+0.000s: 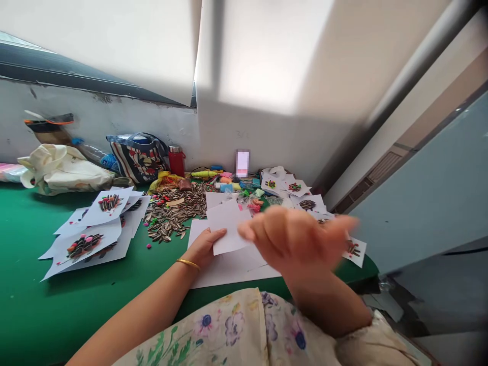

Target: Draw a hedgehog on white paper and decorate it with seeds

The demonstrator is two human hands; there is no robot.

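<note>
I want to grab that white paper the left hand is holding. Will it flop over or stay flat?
The paper is a thin, small sheet, so it probably bends a little but stays mostly flat, as it does under the left hand. It looks very light, so a push would likely slide it across the other sheets below. It could crease if squeezed.

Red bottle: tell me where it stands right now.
In the head view the red bottle stands upright at the back of the green table, against the wall, just right of the patterned bag and behind the heap of sunflower seeds.
</note>
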